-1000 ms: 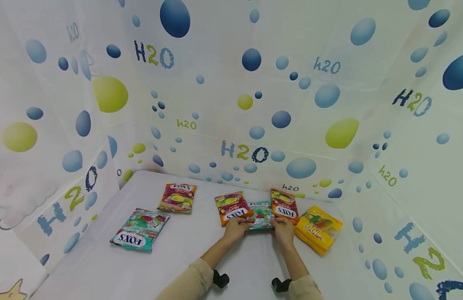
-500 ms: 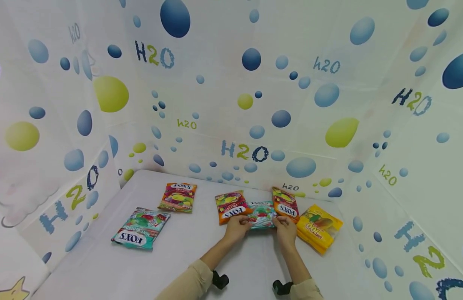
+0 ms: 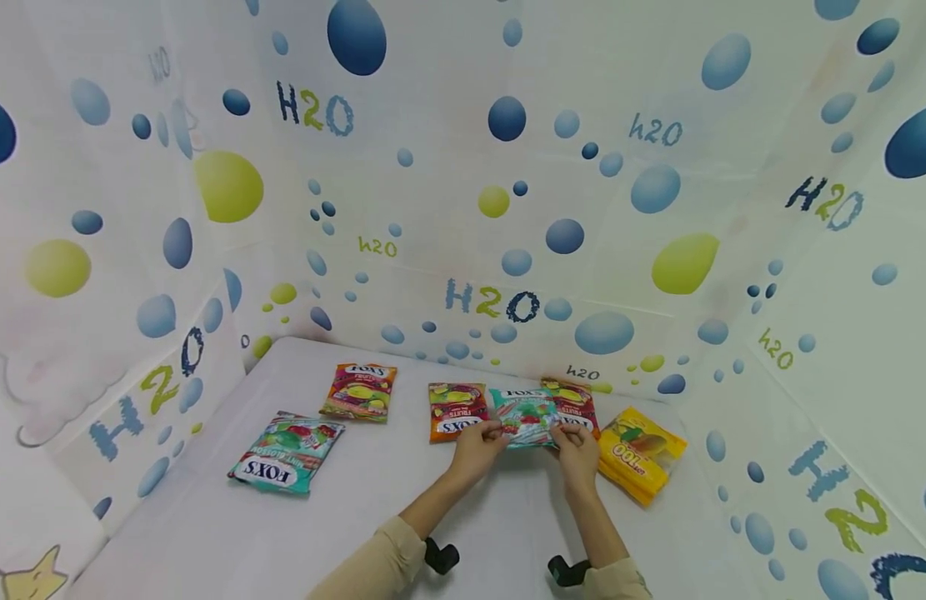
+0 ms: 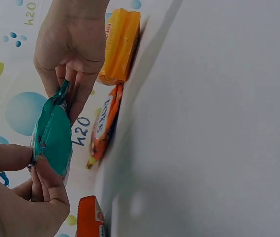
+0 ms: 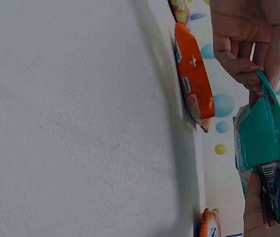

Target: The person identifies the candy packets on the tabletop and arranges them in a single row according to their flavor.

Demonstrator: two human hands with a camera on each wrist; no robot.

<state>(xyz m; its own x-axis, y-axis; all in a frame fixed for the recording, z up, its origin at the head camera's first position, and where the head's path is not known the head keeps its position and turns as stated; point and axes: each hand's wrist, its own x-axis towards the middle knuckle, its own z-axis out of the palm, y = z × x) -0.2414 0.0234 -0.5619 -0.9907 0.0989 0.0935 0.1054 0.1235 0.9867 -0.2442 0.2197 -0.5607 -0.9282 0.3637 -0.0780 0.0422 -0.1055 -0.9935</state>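
A teal Fox's bag (image 3: 526,417) is held between both hands above the table. The left hand (image 3: 478,452) pinches its left edge, and the right hand (image 3: 578,454) pinches the right edge. In the left wrist view the teal bag (image 4: 55,136) hangs off the surface, its plain back showing. One orange-red Fox's bag (image 3: 457,408) lies just left of it. Another orange-red Fox's bag (image 3: 575,402) is partly hidden behind the teal bag and the right hand.
A yellow bag (image 3: 641,454) lies right of the right hand. On the left side of the white table (image 3: 342,517) are a second teal Fox's bag (image 3: 286,452) and another orange-red bag (image 3: 359,392). Patterned sheets (image 3: 432,167) rise behind and beside the table.
Both hands have lifted the middle teal bag, which now overlaps the right orange-red bag. The left orange-red bag has turned straighter and no longer overlaps the teal one.
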